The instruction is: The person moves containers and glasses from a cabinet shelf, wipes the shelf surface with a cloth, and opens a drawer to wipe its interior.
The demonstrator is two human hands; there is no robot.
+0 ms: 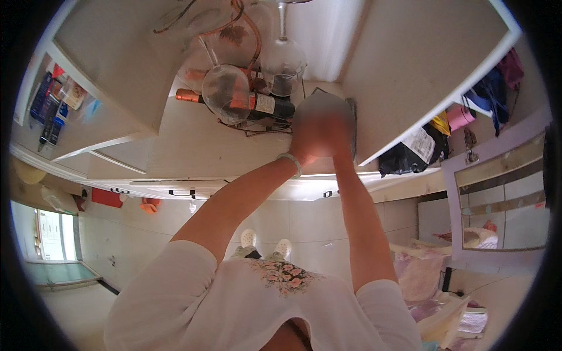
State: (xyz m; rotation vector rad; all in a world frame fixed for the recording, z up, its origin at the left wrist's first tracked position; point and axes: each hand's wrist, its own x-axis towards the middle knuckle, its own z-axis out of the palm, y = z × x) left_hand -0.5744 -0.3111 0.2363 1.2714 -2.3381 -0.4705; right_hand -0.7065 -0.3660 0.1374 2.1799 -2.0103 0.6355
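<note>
Both hands reach into a cabinet compartment and meet there, but a round blur covers them. My left hand [309, 142], with a pale bangle [290, 163] at the wrist, is close beside my right hand [341, 138]. A dark grey corner [322, 91] of some flat object shows behind them, and a grey edge [352, 118] runs along their right side. What the fingers hold is hidden. Left of the hands, a wine bottle [281, 109] with an orange neck lies in a metal wine rack [259, 130]. A wine glass [226, 94] hangs upside down before it; another wine glass [283, 59] hangs nearer the hands.
Upright panels flank the compartment. Small boxes and pens [50, 109] fill a left cubby. Right of the right panel lie a black plastic parcel [410, 151], a pink roll [461, 117] and blue cloth [489, 94]. A framed mirror [502, 202] stands at far right, above pink covers [419, 272].
</note>
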